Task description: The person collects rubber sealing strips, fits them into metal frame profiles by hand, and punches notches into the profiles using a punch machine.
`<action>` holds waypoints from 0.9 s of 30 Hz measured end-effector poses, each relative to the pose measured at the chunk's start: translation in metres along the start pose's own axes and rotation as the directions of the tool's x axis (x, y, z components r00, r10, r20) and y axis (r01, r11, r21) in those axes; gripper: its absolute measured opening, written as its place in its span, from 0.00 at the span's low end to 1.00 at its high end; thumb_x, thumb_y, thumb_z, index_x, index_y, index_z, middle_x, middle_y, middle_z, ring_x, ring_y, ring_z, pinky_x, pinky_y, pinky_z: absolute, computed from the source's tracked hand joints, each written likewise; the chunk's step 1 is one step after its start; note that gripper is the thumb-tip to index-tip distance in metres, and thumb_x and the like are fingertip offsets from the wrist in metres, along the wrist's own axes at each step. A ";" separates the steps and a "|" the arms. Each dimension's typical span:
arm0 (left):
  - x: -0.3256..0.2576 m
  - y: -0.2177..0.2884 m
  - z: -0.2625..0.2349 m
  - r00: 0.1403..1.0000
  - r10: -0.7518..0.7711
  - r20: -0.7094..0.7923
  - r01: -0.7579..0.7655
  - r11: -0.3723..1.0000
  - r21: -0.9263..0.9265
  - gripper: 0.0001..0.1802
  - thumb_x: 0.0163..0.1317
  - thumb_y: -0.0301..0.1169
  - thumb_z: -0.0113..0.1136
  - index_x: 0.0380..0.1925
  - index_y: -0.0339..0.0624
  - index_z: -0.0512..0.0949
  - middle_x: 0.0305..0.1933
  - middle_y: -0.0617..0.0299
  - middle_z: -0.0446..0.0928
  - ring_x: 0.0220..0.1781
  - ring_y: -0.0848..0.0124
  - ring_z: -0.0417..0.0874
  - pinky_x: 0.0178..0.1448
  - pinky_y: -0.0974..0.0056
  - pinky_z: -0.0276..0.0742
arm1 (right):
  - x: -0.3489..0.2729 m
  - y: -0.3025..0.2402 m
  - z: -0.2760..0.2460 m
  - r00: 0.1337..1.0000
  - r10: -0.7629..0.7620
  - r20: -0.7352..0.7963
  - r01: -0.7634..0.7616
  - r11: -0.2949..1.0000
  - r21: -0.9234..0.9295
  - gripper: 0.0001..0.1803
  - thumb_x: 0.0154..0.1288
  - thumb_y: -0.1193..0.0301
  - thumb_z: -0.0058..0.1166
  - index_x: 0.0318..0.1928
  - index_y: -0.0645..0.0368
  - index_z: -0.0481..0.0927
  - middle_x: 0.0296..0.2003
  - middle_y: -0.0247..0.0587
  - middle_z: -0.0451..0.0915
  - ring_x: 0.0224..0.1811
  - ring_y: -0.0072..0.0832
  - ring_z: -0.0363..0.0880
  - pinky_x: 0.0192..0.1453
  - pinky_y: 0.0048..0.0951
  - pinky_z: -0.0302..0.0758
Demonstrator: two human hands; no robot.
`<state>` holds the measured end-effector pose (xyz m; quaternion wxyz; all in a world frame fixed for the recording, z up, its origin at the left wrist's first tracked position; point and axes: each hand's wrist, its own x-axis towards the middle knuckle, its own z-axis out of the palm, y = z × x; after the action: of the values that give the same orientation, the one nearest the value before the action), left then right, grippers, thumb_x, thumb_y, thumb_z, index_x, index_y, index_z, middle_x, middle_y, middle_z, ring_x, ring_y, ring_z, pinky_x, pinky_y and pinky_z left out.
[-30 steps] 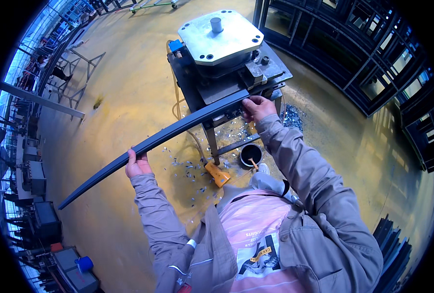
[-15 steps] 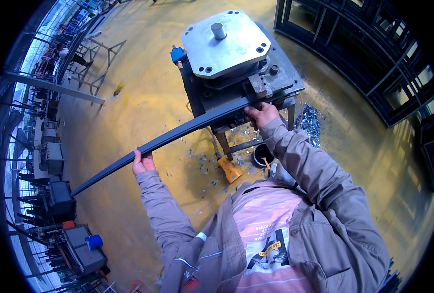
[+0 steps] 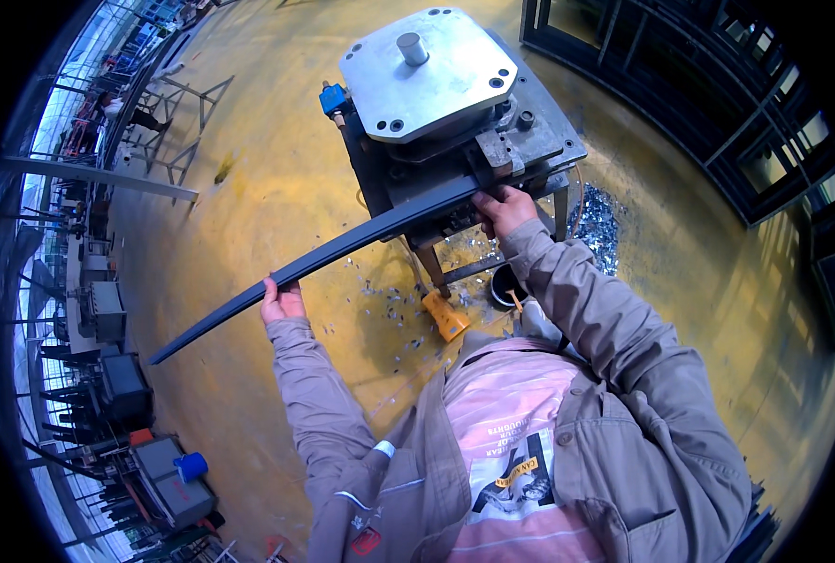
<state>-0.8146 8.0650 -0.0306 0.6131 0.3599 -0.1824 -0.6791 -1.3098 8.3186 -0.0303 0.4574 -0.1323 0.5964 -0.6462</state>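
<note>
A long dark grey metal profile (image 3: 361,236) runs slantwise from the lower left up to the press. My left hand (image 3: 283,299) is closed around it near its middle, thumb on top. My right hand (image 3: 505,210) pinches it near its right end, at the front edge of the machine. That end lies beside a small steel die block (image 3: 495,150), and its tip is partly hidden by the block and my fingers. The press (image 3: 427,75) has a thick silvery top plate with a round post, on a dark metal stand.
An orange foot pedal (image 3: 447,317) and a black bucket (image 3: 504,285) stand on the floor below the press. Metal chips (image 3: 598,230) are heaped at its right. Dark frames (image 3: 680,113) stand at the far right. A distant person (image 3: 113,107) and workbenches (image 3: 168,479) are at left.
The profile has slid slightly rightward relative to the press, both hands keeping hold of it. The whole view has shifted a little.
</note>
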 end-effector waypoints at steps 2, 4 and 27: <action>0.001 0.000 -0.008 0.998 -0.035 0.052 0.037 0.998 -0.051 0.15 0.89 0.30 0.68 0.65 0.31 0.82 0.63 0.46 0.92 0.69 0.51 0.93 0.82 0.39 0.91 | 0.002 0.001 0.003 1.000 -0.006 0.006 0.005 0.999 0.044 0.13 0.87 0.65 0.74 0.51 0.63 0.89 0.31 0.35 0.88 0.26 0.23 0.82 0.28 0.32 0.77; -0.003 -0.004 -0.016 0.998 -0.031 0.054 0.033 0.999 -0.035 0.16 0.90 0.31 0.69 0.65 0.31 0.82 0.64 0.46 0.92 0.70 0.51 0.93 0.83 0.37 0.90 | -0.002 0.001 0.002 1.000 -0.012 0.015 0.011 0.998 0.062 0.12 0.88 0.65 0.74 0.52 0.62 0.90 0.31 0.34 0.87 0.26 0.22 0.81 0.29 0.31 0.78; 0.010 0.008 -0.010 0.999 -0.042 0.025 0.040 0.996 0.076 0.17 0.88 0.30 0.70 0.66 0.28 0.81 0.67 0.41 0.90 0.74 0.47 0.91 0.89 0.34 0.85 | 0.002 0.004 -0.001 0.997 -0.075 0.036 0.073 0.997 0.031 0.10 0.88 0.67 0.73 0.54 0.61 0.92 0.34 0.32 0.88 0.30 0.22 0.82 0.36 0.30 0.79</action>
<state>-0.8019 8.0554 -0.0345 0.5825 0.3774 -0.2087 -0.6890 -1.3094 8.3183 -0.0352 0.4462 -0.1594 0.5727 -0.6690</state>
